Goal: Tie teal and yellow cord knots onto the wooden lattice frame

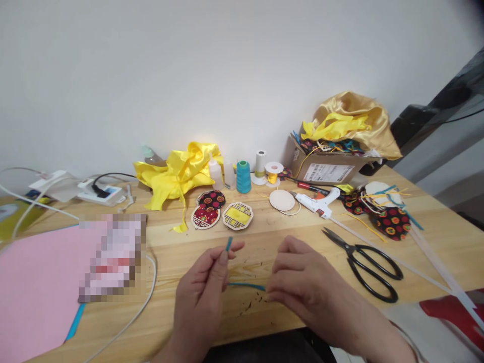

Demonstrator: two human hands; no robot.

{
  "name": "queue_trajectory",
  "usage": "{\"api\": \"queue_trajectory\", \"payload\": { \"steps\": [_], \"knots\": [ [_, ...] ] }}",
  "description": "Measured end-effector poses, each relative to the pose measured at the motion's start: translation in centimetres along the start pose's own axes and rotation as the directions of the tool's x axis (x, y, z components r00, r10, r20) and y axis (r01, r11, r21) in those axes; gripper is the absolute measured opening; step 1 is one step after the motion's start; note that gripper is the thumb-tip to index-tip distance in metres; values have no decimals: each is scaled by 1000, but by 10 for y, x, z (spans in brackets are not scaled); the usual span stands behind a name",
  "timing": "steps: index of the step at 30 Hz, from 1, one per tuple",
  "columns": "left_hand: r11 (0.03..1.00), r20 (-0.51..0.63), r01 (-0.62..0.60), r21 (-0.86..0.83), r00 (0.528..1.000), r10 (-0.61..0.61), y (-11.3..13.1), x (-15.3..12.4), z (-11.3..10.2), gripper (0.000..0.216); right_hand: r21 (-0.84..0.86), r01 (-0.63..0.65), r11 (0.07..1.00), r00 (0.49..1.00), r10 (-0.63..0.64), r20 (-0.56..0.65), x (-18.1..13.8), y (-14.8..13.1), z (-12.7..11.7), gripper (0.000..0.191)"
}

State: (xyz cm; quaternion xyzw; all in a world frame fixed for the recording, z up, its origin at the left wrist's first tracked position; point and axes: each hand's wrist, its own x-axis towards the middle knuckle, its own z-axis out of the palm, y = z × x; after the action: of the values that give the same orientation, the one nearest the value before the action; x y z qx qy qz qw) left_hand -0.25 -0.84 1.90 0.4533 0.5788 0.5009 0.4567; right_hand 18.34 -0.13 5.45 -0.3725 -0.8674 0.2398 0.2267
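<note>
My left hand [206, 282] pinches one end of a thin blue cord [245, 286]; the cord's tip sticks up past my thumb and forefinger. From there the cord runs right, low over the wooden table [264, 237], into the closed fingers of my right hand [302, 282], which grips its other part. Both hands hover near the table's front edge. Just beyond them lie a round patterned red-and-black fabric piece in a white frame [206, 212] and a framed yellow piece [237, 215].
Black scissors [368, 262] lie right of my right hand, a white glue gun [317, 202] behind them. Yellow satin fabric [177, 174], thread spools [243, 176], small bottles and a cardboard box [327, 169] of scraps stand at the back. Pink paper [34, 287] and a white cable [143, 302] lie left.
</note>
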Motion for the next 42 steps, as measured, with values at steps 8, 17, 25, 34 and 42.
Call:
{"api": "queue_trajectory", "payload": {
  "steps": [8, 17, 25, 34, 42],
  "knots": [
    [986, 243, 164, -42, 959, -149, -11, -7, 14, 25, -93, 27, 995, 998, -32, -52, 15, -3, 19, 15],
    [982, 274, 167, -91, 952, -136, -18, -5, 11, 22, 173, -77, 982, 981, 106, -162, 18, 10, 24, 10],
    [975, 289, 199, -102, 943, -162, -21, -6, 11, 21, 290, -158, 944, 964, 211, -163, 21, 16, 29, 10],
    [973, 294, 203, -106, 942, -164, -25, -4, 9, 20, 320, -184, 929, 944, 258, -206, 21, 25, 32, 9],
    [971, 263, 211, -111, 949, -176, -29, -1, 7, 19, 298, -167, 940, 947, 238, -218, 22, 28, 31, 10]
  ]
}}
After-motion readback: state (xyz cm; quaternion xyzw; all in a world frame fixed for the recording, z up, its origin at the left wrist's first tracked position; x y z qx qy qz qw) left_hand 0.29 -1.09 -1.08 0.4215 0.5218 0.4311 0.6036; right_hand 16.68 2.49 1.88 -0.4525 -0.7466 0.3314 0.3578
